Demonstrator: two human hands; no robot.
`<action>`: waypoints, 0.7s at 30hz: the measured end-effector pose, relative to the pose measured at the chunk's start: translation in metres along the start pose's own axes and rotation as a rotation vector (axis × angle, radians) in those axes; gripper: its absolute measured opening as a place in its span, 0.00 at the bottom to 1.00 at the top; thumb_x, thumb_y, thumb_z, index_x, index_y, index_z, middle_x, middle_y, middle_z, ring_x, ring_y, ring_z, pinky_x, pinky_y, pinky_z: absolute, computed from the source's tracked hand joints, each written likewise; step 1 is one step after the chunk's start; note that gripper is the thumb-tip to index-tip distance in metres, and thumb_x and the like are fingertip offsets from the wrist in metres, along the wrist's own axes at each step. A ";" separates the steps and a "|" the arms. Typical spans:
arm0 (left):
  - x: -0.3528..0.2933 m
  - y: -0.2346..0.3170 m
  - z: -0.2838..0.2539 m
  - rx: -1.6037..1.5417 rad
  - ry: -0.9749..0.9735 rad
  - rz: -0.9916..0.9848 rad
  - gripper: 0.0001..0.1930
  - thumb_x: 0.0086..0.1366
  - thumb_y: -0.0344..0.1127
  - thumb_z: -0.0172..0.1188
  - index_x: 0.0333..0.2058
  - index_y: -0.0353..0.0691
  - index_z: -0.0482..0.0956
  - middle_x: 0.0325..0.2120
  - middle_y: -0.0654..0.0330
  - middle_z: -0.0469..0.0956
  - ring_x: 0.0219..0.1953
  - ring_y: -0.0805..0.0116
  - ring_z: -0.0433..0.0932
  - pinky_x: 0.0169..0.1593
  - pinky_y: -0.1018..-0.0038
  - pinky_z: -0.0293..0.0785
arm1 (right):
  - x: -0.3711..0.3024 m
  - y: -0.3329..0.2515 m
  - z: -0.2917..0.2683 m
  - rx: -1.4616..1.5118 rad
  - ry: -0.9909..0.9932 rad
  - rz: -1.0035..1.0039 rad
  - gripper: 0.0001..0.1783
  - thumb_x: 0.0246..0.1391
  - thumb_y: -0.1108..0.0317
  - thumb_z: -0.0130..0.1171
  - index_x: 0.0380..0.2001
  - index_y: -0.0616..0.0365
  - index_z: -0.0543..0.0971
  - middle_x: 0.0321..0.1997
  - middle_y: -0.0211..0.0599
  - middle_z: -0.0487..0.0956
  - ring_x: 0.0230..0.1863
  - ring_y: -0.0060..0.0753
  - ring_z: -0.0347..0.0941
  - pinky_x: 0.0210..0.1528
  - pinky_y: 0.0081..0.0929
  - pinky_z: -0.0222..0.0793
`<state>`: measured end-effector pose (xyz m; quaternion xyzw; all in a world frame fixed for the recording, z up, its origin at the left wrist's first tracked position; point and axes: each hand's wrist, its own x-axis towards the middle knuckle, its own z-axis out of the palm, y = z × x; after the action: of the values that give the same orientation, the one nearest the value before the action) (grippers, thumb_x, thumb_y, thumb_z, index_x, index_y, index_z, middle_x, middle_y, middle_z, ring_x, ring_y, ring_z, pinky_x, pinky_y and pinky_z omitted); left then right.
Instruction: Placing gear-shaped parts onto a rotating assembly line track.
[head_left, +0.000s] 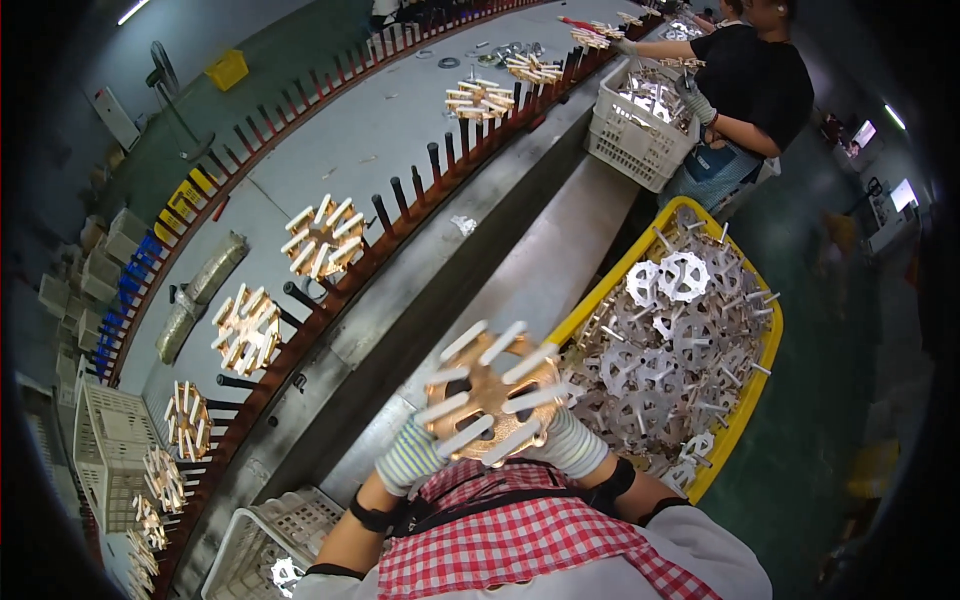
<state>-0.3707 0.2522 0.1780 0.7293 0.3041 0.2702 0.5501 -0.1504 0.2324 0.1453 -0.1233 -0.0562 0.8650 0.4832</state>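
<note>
In front of my chest I hold a round copper-coloured fixture [492, 388] with openings in its plate and several white bars across it. My left hand [410, 457], in a striped knit glove, grips its lower left edge. My right hand [574, 446], gloved alike, is at its lower right edge. The fingers of both hands are mostly hidden behind the fixture. Close on my right stands a yellow bin [772, 345] heaped with silvery toothed metal discs and pronged parts [640, 370].
A curved grey line [385, 120] edged with black-tipped pegs carries similar fixtures [325, 238]. A wrapped bundle [202, 297] lies on it. Pale crates stand at lower left [240, 560] and far left [110, 440]. A co-worker [755, 80] handles parts over another crate [640, 140].
</note>
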 end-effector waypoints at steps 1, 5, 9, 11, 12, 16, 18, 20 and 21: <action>0.003 -0.005 0.001 0.375 0.079 0.193 0.29 0.56 0.38 0.63 0.56 0.39 0.66 0.54 0.57 0.68 0.56 0.62 0.67 0.60 0.67 0.62 | -0.002 0.002 0.015 0.000 0.012 -0.022 0.26 0.50 0.61 0.62 0.51 0.57 0.69 0.49 0.41 0.74 0.50 0.38 0.72 0.53 0.38 0.70; 0.021 -0.003 0.017 0.028 0.193 0.061 0.23 0.59 0.35 0.57 0.54 0.42 0.69 0.54 0.54 0.67 0.58 0.55 0.63 0.63 0.62 0.57 | -0.001 0.003 0.019 -0.096 0.094 -0.108 0.27 0.46 0.63 0.66 0.49 0.56 0.71 0.47 0.39 0.76 0.46 0.38 0.75 0.48 0.38 0.75; 0.048 -0.025 0.002 0.190 0.125 0.252 0.22 0.61 0.39 0.56 0.54 0.44 0.69 0.53 0.55 0.68 0.57 0.55 0.64 0.61 0.60 0.59 | 0.002 0.005 0.005 -0.192 0.115 -0.191 0.25 0.46 0.62 0.66 0.47 0.57 0.71 0.45 0.38 0.76 0.41 0.33 0.76 0.42 0.28 0.75; 0.062 -0.027 -0.008 -0.161 0.243 -0.028 0.22 0.57 0.43 0.57 0.50 0.46 0.72 0.50 0.54 0.69 0.55 0.47 0.65 0.61 0.53 0.57 | -0.001 -0.010 0.010 -0.374 0.242 -0.062 0.23 0.51 0.62 0.62 0.47 0.63 0.70 0.40 0.40 0.77 0.36 0.30 0.74 0.40 0.22 0.70; 0.074 -0.032 -0.038 0.296 0.177 0.118 0.21 0.56 0.40 0.58 0.49 0.44 0.72 0.49 0.54 0.70 0.53 0.49 0.67 0.59 0.55 0.60 | -0.004 -0.020 0.020 -0.446 0.298 -0.079 0.22 0.54 0.61 0.58 0.47 0.66 0.69 0.37 0.41 0.77 0.35 0.29 0.73 0.41 0.23 0.69; 0.139 -0.100 -0.135 0.153 0.760 0.193 0.24 0.67 0.44 0.49 0.57 0.42 0.59 0.53 0.58 0.67 0.52 0.64 0.70 0.52 0.70 0.73 | -0.043 -0.036 -0.007 -0.572 0.474 -0.246 0.18 0.56 0.60 0.56 0.45 0.61 0.72 0.37 0.42 0.78 0.33 0.32 0.75 0.40 0.29 0.72; 0.166 -0.114 -0.153 0.274 0.781 0.150 0.24 0.67 0.44 0.49 0.57 0.41 0.59 0.53 0.58 0.67 0.52 0.64 0.70 0.52 0.69 0.72 | -0.064 -0.045 -0.024 -0.530 0.546 -0.330 0.18 0.57 0.61 0.54 0.46 0.63 0.71 0.38 0.42 0.77 0.34 0.27 0.74 0.40 0.25 0.72; 0.182 -0.134 -0.189 0.525 0.850 0.054 0.24 0.66 0.43 0.49 0.57 0.40 0.60 0.52 0.56 0.68 0.51 0.63 0.71 0.53 0.68 0.71 | -0.072 -0.060 -0.022 -0.510 0.569 -0.390 0.15 0.58 0.63 0.52 0.44 0.62 0.72 0.38 0.39 0.78 0.33 0.25 0.74 0.39 0.24 0.72; 0.185 -0.144 -0.199 0.632 0.832 0.010 0.24 0.66 0.43 0.49 0.57 0.39 0.60 0.52 0.56 0.68 0.51 0.62 0.71 0.53 0.67 0.71 | -0.079 -0.061 -0.025 -0.565 0.601 -0.423 0.18 0.58 0.60 0.52 0.45 0.62 0.71 0.39 0.39 0.78 0.34 0.26 0.74 0.40 0.24 0.71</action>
<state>-0.4124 0.5466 0.0990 0.6919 0.5602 0.4351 0.1345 -0.0537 0.1964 0.1470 -0.4811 -0.1712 0.6242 0.5913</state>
